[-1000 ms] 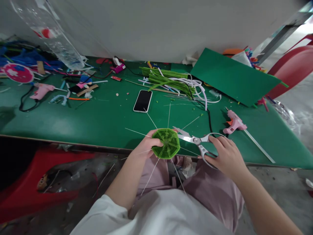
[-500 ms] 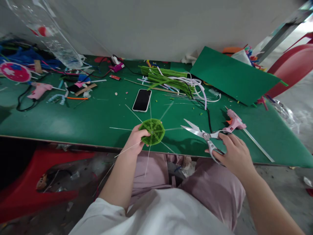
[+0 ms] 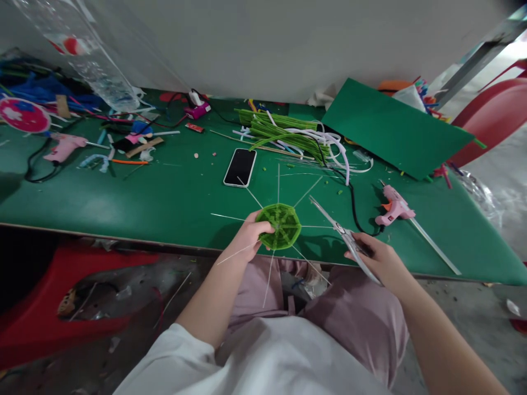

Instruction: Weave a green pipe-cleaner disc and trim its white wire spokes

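Observation:
My left hand (image 3: 247,238) pinches the left edge of a green octagonal pipe-cleaner disc (image 3: 284,233), thumb on top and the other fingers underneath. Several thin pale wires stick out from the disc all around, like spokes. In my right hand (image 3: 379,255) is a pair of scissors (image 3: 341,230), turned nearly edge-on, with the blades pointing up and left. The blades look close together. One wire, on the disc's right side, reaches to the scissors near their pivot; whether it touches them I cannot tell.
Behind the disc lie a phone (image 3: 240,167) and a bundle of green pipe cleaners (image 3: 284,131). A pink glue gun (image 3: 393,206) sits at right, another glue gun (image 3: 66,148) at left. A green board (image 3: 395,129) leans at back right; a plastic bottle (image 3: 102,71) stands back left.
My left hand and the disc have shifted right, towards the scissors. The scissors have turned from spread blades seen flat to nearly edge-on with the blades closer together.

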A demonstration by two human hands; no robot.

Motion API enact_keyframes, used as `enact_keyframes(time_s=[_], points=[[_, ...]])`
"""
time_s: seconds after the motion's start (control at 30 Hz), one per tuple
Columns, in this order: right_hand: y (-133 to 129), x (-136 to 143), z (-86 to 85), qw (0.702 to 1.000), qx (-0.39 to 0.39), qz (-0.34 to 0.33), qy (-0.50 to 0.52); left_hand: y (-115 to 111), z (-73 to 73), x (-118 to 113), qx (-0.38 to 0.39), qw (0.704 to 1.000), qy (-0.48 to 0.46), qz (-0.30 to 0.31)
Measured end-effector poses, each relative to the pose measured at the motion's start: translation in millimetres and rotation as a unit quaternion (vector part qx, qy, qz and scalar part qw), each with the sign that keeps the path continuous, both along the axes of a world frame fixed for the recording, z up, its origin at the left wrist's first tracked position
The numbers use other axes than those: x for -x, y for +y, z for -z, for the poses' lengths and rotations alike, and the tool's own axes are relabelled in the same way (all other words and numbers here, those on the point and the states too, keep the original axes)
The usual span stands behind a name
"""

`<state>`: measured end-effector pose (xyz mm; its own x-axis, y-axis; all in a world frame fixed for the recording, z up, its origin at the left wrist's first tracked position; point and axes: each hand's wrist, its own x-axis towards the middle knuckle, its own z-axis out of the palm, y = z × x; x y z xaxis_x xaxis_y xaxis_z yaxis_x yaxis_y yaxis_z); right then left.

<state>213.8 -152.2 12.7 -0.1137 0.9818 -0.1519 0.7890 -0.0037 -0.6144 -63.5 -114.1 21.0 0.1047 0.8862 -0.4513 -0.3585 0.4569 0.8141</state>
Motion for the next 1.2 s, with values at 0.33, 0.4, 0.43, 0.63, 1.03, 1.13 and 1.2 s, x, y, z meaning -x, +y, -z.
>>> enact_keyframes(time_s=[0.33, 0.4, 0.43, 0.63, 1.03, 1.13, 1.2], points=[[0, -3, 0.5, 0.993, 0.054, -0.036, 0.101, 11, -6.2, -22, -0.118, 0.980, -0.076, 0.138], [0, -4, 1.1, 0.993, 0.051, -0.037, 0.102, 12, -5.4, -23, -0.120, 0.980, -0.079, 0.137], [0, -5, 1.4, 0.993, 0.052, -0.038, 0.101, 12, -4.8, -23, -0.113, 0.983, -0.074, 0.128], [1, -10, 0.2, 0.992, 0.055, -0.016, 0.114, 17, -6.6, -19, -0.070, 0.993, -0.043, 0.086], [-31, -30, 34.6, 0.879, -0.023, 0.166, 0.446, 127, -1.1, -76, -0.044, 0.982, -0.036, 0.179], [-47, -24, 44.4, 0.833, -0.045, 0.206, 0.511, 152, 5.7, -101, -0.025, 0.978, -0.061, 0.198], [-57, -24, 48.7, 0.819, -0.034, 0.228, 0.525, 161, 11.0, -106, -0.003, 0.972, -0.096, 0.213]])
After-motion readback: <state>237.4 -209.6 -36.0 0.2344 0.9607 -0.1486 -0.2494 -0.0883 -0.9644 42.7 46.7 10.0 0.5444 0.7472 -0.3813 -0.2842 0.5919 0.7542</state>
